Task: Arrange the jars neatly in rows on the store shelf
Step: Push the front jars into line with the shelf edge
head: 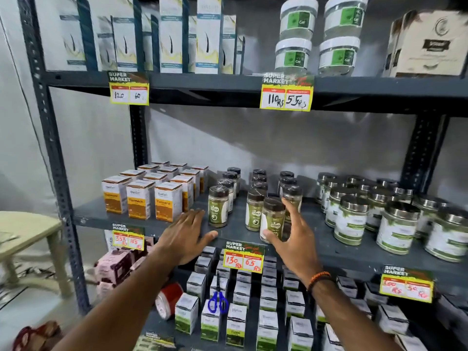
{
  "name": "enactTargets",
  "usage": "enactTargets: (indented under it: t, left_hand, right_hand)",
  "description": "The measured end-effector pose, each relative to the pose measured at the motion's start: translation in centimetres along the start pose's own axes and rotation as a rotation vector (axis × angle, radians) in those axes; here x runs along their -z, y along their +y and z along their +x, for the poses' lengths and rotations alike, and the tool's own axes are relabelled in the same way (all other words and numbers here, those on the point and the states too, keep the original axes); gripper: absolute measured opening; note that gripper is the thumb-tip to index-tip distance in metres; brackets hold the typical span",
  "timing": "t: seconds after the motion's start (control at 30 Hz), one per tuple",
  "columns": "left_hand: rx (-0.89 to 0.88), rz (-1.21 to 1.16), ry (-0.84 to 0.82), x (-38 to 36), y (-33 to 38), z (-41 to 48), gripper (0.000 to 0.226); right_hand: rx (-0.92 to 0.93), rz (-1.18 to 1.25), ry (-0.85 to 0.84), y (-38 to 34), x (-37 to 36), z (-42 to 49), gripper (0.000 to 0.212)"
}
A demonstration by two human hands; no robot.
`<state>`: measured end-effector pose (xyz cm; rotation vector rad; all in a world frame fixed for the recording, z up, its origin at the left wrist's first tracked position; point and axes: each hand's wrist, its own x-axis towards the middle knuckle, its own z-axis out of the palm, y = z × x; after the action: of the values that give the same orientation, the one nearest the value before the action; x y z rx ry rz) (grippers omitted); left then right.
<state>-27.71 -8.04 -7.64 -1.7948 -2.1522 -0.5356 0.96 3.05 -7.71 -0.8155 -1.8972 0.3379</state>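
Observation:
Small dark-lidded jars with green labels stand in three rows on the middle shelf [235, 230]. The left row's front jar [218, 206] and the middle row's front jar [255, 209] stand upright. My right hand [291, 239] grips the front jar of the right row [273, 220] at the shelf's front edge, thumb under its base and fingers around its far side. My left hand [188, 235] hovers open, palm down, fingers spread, at the shelf edge just left of the left row, touching no jar.
Turmeric boxes [154, 196] fill the shelf's left side. Larger steel-lidded jars [395, 219] crowd the right. Price tags [243, 257] hang from the shelf edge. Below are small boxes and blue scissors [217, 302]. A stool [30, 239] stands at the left.

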Motion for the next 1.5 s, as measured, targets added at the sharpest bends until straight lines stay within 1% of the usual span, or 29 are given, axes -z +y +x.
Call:
enactTargets:
  t: [0.1,0.23,0.43,0.53,0.6,0.63,0.67,0.77,0.8,0.83,0.93,1.07,1.23,1.5]
  left_hand:
    - [-0.02,0.03,-0.017,-1.1,-0.4,0.2,0.099]
    - [-0.032,0.064,0.01,-1.8,-0.9,0.4,0.091]
    - [-0.031,0.096,0.023,-2.2,-0.8,0.3,0.088]
    - [-0.03,0.097,0.021,-2.2,-0.8,0.3,0.088]
    - [-0.031,0.098,0.02,-2.2,-0.8,0.3,0.089]
    - [-0.03,0.097,0.017,-2.2,-0.7,0.3,0.089]
    - [-0.029,0.098,0.014,-2.2,-0.7,0.3,0.09]
    - [-0.023,0.099,0.013,-2.1,-0.7,0.2,0.092]
    - [-0.024,0.098,0.012,-2.1,-0.7,0.2,0.092]
    - [-0.025,0.098,0.01,-2.1,-0.8,0.2,0.092]
    - [-0.026,0.094,0.009,-2.0,-0.8,0.2,0.092]
    - [-0.026,0.086,0.004,-2.0,-0.8,0.2,0.091]
    - [-0.024,0.078,0.012,-2.1,-0.8,0.2,0.092]
    - [-0.022,0.07,0.015,-2.2,-0.9,0.2,0.094]
  right_hand:
    - [-0.003,-0.02,0.032,0.5,-0.1,0.1,0.091]
    - [-0.027,-0.041,0.099,1.3,0.8,0.3,0.091]
    - [-0.066,-0.12,0.162,3.2,2.8,0.8,0.094]
    - [-0.082,-0.13,0.13,3.5,3.1,0.8,0.105]
    - [-0.141,-0.134,0.112,3.7,3.2,0.6,0.116]
    - [-0.184,-0.15,0.097,3.8,3.2,0.5,0.117]
    - [-0.221,-0.191,0.073,3.8,3.2,0.5,0.111]
    - [-0.279,-0.351,-0.017,3.6,3.1,0.8,0.064]
    - [-0.295,-0.358,-0.04,3.3,3.1,1.1,0.055]
    - [-0.309,-0.356,-0.054,3.1,3.1,1.3,0.05]
    - [-0.361,-0.331,-0.071,2.6,2.9,1.9,0.046]
    - [-0.403,-0.349,-0.093,2.4,2.5,2.1,0.048]
    - [-0.409,-0.394,-0.085,2.0,2.4,2.3,0.051]
    - [-0.418,-0.377,-0.09,2.2,2.4,2.4,0.051]
